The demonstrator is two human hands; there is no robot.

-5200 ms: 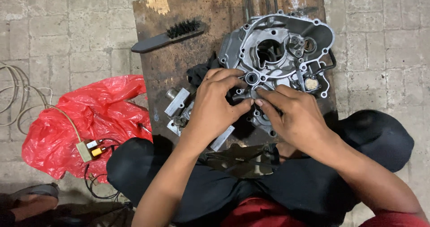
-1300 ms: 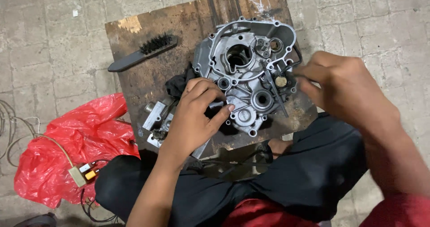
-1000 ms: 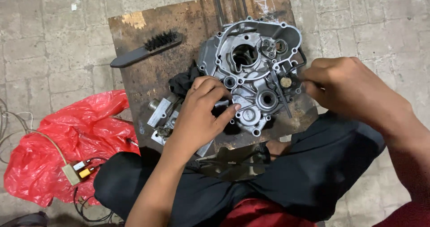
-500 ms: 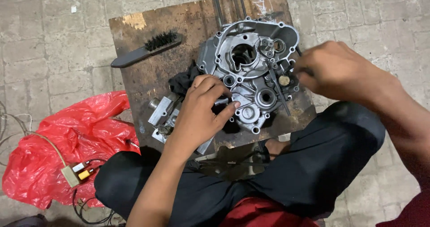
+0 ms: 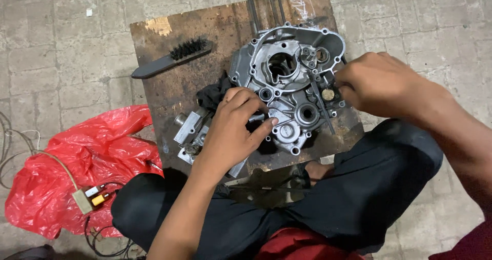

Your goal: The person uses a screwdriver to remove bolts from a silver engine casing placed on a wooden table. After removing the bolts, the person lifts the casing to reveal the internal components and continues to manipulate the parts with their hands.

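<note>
The engine case (image 5: 287, 80) is lying on the wooden worktop (image 5: 174, 93). The left hand (image 5: 233, 132) is bracing its near edge, grip loosely curled. The right hand (image 5: 379, 83) is apparently pinching something small at the right edge. Seating it is needing steady alignment.
</note>
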